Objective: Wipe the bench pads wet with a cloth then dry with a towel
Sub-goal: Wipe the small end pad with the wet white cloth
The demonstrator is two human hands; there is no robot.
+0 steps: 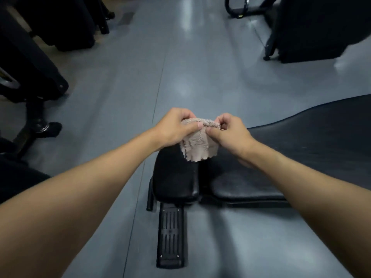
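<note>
Both your arms reach forward, bare as far as they show, and draw together toward the middle. Your left forearm (pixel 80 187) comes in from the lower left and your right forearm (pixel 301 181) from the lower right, both nearly straight at the wrist. The hands meet close together, backs turned up toward you and fingers curled under. Your left hand (pixel 174 127) pinches the top edge of the cloth (pixel 197 145) between thumb and curled fingers. Your right hand (pixel 228 133) pinches the same edge just beside it, and the two thumb tips almost touch.
</note>
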